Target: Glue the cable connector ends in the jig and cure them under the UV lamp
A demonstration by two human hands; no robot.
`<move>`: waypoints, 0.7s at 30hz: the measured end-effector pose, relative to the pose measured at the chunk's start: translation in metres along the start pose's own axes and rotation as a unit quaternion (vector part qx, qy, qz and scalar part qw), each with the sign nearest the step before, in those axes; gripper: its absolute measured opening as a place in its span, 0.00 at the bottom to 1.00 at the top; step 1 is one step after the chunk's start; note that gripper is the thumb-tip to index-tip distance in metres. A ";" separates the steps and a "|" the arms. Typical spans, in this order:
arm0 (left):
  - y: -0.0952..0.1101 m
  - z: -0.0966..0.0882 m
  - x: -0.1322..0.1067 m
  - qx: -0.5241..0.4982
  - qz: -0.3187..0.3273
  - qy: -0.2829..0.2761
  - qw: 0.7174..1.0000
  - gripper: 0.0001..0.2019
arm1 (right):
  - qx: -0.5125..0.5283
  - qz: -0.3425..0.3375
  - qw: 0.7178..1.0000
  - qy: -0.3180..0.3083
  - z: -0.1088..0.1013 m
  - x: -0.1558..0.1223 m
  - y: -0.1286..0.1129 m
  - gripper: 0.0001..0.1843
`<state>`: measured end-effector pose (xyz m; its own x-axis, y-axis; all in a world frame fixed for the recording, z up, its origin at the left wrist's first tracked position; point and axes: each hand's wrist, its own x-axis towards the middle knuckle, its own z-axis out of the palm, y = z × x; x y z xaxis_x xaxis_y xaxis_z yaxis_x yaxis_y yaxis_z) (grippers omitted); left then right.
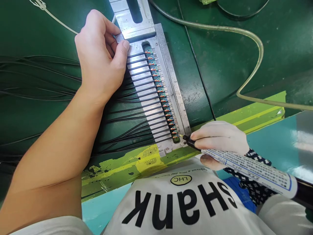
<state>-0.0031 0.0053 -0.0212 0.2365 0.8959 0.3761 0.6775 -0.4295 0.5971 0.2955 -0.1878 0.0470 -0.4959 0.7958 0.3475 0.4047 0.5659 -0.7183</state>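
My left hand (101,49) grips the upper left edge of a metal fixture (150,116), thumb on top and fingers curled at its side. In the fixture's long slot lies a row of several small green circuit boards (160,88), with black cables (144,93) soldered on through thin coloured wires. My right hand (220,142), in a white glove, holds a thick marker pen (246,168) with a printed white barrel and black ends. The pale pen tip is at the lowest board, near the slot's bottom end; whether it touches, I cannot tell.
A slotted metal block (137,19) sits over the fixture's upper end. Cables (39,78) trail left across the green work surface (210,55). A clear hose (259,49) curves on the right, beside a thin black cord (195,58). Yellow tape (149,156) lines the front edge.
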 end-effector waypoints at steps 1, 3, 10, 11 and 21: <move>0.001 0.000 0.000 0.002 -0.004 -0.002 1.000 0.16 | -0.002 0.002 1.000 -0.001 0.000 0.000 0.000 0.09; 0.003 -0.002 -0.001 0.002 -0.010 -0.005 1.000 0.16 | -0.005 0.001 1.000 0.001 0.001 -0.001 0.000 0.09; 0.016 -0.010 -0.003 -0.031 -0.069 -0.044 0.996 0.06 | -0.004 -0.017 1.000 -0.005 -0.001 0.000 0.001 0.08; 0.015 -0.010 -0.003 -0.032 -0.067 -0.038 0.997 0.07 | -0.003 -0.027 1.000 -0.004 -0.001 0.000 0.001 0.08; 0.006 0.000 -0.002 -0.027 -0.032 0.016 0.999 0.11 | -0.012 -0.027 1.000 0.005 0.001 -0.013 -0.008 0.07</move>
<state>0.0003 0.0012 -0.0183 0.1713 0.9178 0.3581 0.6515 -0.3782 0.6576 0.2977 -0.2029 0.0481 -0.5101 0.7662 0.3907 0.3966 0.6127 -0.6837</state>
